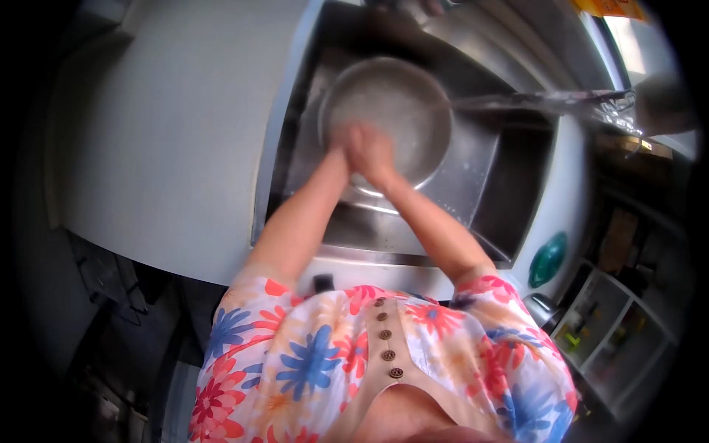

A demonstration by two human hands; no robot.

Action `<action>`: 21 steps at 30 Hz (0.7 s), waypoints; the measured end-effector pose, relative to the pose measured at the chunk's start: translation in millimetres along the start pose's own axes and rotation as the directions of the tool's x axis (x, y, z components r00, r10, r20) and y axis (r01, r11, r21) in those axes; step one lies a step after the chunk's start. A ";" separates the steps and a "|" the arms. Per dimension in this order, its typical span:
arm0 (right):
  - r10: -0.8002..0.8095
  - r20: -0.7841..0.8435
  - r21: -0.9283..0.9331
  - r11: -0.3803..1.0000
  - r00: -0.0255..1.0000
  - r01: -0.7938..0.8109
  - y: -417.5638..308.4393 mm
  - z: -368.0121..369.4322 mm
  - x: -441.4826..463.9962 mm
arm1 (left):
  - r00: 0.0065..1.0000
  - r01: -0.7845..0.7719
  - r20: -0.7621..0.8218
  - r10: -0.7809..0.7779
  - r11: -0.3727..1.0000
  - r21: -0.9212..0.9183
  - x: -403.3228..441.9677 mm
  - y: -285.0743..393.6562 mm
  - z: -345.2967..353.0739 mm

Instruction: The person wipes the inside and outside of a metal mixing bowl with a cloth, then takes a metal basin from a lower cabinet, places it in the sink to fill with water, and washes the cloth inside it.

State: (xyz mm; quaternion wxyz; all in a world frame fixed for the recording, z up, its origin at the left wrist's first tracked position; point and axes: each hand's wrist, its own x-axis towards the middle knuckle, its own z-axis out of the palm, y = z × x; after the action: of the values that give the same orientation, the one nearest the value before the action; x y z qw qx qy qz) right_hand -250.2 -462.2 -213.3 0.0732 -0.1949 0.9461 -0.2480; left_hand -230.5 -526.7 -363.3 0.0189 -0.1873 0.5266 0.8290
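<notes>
A round metal bowl (442,122) sits in the stainless steel sink (461,173), with cloudy water in it. My left hand (341,139) and my right hand (371,153) are together over the near left part of the bowl, pressed against each other. Motion smears the fingers of both, and I cannot make out anything held between them. From the right, a blurred stream of water (491,103) runs from the chrome faucet (620,111) toward the bowl's right rim.
A pale countertop (170,133) extends left of the sink. On the right edge lies a green, shiny object (547,260). A white shelf rack (609,325) stands lower right. Something yellow-orange (611,7) is at the top right. Dark, blurred items (413,7) are behind the sink.
</notes>
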 end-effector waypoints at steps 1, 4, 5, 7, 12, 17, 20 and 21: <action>0.121 -0.020 0.106 0.987 0.992 -0.118 9.3 8.4 12.8 | 1.000 -0.019 -0.006 0.019 1.000 -0.011 -2.1 5.6 2.6; 0.116 0.117 0.042 0.992 0.986 -0.121 102.3 24.4 42.8 | 0.839 0.266 -0.281 -0.466 0.802 -0.535 -26.0 121.5 58.0; 0.035 0.026 0.001 0.999 0.999 -0.035 121.2 24.1 47.7 | 0.838 0.258 -0.253 -0.483 0.760 -0.596 -24.3 127.9 56.2; 0.299 0.107 0.062 0.950 0.948 -0.307 139.5 6.7 61.5 | 0.831 0.245 -0.192 -0.522 0.653 -0.716 -22.0 130.6 43.1; -0.159 0.324 -0.048 0.982 0.933 0.184 80.7 -0.9 3.1 | 0.825 0.411 -0.278 -0.492 0.860 -0.302 -13.2 75.3 21.5; 0.272 0.249 0.307 0.888 0.930 -0.342 85.7 -16.9 35.0 | 0.823 0.447 -0.201 -0.531 0.824 -0.348 -18.4 90.6 36.8; -0.025 0.058 0.363 0.932 0.998 0.002 7.5 -34.4 3.0 | 0.764 0.477 -0.054 -0.643 0.620 -0.623 -20.7 100.4 25.7; -0.101 0.023 0.359 0.929 0.995 0.086 -10.7 -40.2 -3.6 | 0.819 0.436 -0.117 -0.561 0.743 -0.507 -18.7 77.7 21.3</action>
State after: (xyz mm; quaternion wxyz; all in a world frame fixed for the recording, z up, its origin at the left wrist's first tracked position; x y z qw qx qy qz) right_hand -252.9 -451.6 -173.0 0.1148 -0.2283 0.8733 -0.4149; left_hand -237.1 -539.4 -281.9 0.1274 -0.4292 0.2430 0.8605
